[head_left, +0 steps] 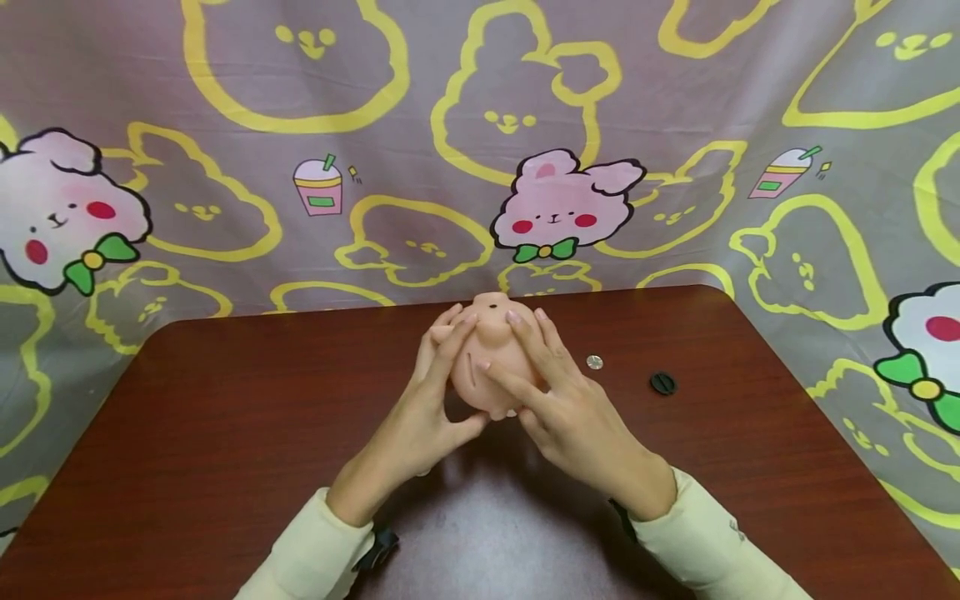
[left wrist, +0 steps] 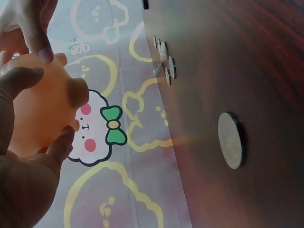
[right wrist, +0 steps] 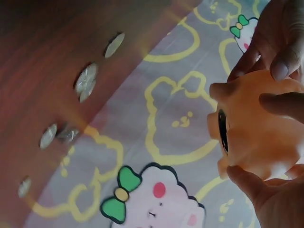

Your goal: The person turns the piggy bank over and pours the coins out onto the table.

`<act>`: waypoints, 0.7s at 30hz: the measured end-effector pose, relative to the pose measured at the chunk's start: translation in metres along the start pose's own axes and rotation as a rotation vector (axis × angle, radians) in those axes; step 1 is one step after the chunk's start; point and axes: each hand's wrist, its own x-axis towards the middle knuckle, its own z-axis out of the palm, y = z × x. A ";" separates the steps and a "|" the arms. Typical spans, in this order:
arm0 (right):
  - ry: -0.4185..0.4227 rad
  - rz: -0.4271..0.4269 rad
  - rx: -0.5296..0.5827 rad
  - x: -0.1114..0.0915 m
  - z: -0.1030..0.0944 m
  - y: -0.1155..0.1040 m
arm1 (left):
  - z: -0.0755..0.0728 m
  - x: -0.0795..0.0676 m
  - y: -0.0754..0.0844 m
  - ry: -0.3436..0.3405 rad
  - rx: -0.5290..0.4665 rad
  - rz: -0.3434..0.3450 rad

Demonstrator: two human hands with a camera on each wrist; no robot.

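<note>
A pink-orange piggy bank [head_left: 480,396] is held up above the table between both hands, its snout side facing away, a thin coin slot showing on the body. My left hand [head_left: 431,408] grips its left side, with the thumb low at the near edge. Around the right side curls my right hand [head_left: 566,408], its index finger lying across the body beside the slot. In the right wrist view the underside of the piggy bank [right wrist: 266,137] shows stubby feet and a dark round opening. Parts of both hands' fingers are hidden behind it.
To the right on the brown table [head_left: 262,433] lie a silver coin [head_left: 595,362] and a round black plug [head_left: 663,383]. Several coins show low on the tabletop in the wrist views, one large coin [left wrist: 231,140] close by. A patterned cloth [head_left: 420,167] hangs behind.
</note>
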 end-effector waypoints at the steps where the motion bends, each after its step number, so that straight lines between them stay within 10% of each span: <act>1: 0.008 0.010 0.032 0.000 0.000 0.001 | 0.000 0.000 0.000 -0.004 -0.001 -0.006; 9: -0.007 0.309 0.495 -0.002 -0.005 0.004 | -0.002 0.001 0.003 -0.047 -0.023 -0.049; 16: -0.025 0.773 1.283 -0.002 -0.014 0.017 | -0.006 0.011 0.008 -0.076 -0.062 -0.089; 21: -0.018 0.869 1.506 -0.005 -0.012 0.025 | -0.007 0.014 0.012 -0.093 -0.069 -0.108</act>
